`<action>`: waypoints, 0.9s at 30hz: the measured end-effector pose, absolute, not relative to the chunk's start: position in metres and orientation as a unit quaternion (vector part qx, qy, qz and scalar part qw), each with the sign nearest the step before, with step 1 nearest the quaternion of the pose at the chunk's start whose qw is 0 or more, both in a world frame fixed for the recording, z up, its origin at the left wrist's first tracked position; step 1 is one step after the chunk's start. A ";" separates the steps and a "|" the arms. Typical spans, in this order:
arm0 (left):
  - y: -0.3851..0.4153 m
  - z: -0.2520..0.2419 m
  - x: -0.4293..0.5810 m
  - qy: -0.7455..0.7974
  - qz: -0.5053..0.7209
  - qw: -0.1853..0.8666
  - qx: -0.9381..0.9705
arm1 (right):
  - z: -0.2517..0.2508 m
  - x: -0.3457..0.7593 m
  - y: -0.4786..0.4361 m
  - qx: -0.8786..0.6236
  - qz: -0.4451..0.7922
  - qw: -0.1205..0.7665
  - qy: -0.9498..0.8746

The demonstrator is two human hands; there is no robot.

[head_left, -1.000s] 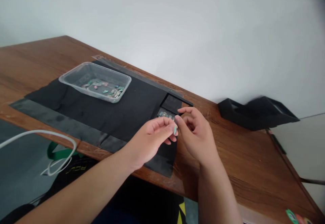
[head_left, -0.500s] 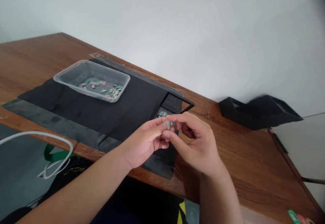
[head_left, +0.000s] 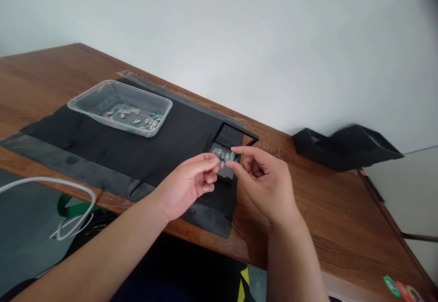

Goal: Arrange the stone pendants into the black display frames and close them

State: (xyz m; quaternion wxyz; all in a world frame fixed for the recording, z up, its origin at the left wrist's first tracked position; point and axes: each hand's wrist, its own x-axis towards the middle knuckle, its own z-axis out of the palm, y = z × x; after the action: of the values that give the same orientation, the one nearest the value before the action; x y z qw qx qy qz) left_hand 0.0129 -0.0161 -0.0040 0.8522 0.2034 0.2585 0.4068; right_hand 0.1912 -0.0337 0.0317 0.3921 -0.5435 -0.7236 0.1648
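Note:
My right hand (head_left: 262,174) holds a green press-on nail (head_left: 233,156) between thumb and index finger, over the near part of a small black case (head_left: 223,172). Its framed lid (head_left: 236,136) stands raised at the back. Inside the case lie several green and pale decorated nails (head_left: 219,152), partly covered by my fingertips. Just left of the case, my left hand (head_left: 191,181) is closed, thumb against index finger. What it pinches, if anything, is too small to make out.
A clear plastic tub (head_left: 119,124) with several loose nails stands on a black mat (head_left: 178,151) to the left. Black open trays (head_left: 345,147) sit against the wall at right. A white cable (head_left: 51,181) loops at the front left edge.
My hands have drawn apart from where they met around the green nail. The right hand now has it over the case, and the nails inside show more.

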 end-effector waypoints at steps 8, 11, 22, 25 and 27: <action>-0.018 -0.002 0.009 0.250 0.414 0.859 0.168 | 0.032 0.198 -0.030 -0.600 0.149 0.340 -0.709; -0.019 -0.003 0.010 0.250 0.419 0.855 0.175 | 0.032 0.196 -0.031 -0.595 0.151 0.338 -0.713; -0.024 -0.004 0.016 0.277 0.443 0.811 0.263 | 0.034 0.196 -0.035 -0.575 0.173 0.391 -0.697; -0.026 -0.004 0.017 0.289 0.467 0.789 0.276 | 0.034 0.201 -0.032 -0.616 0.140 0.353 -0.690; -0.029 -0.005 0.018 0.308 0.488 0.756 0.310 | 0.033 0.204 -0.031 -0.643 0.129 0.321 -0.683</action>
State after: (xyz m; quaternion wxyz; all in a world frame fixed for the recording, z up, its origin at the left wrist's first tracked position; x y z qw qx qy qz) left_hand 0.0184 -0.0286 -0.0053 0.7558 0.3098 0.3081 0.4877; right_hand 0.2040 -0.0307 0.0334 0.3211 -0.6428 -0.6834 0.1292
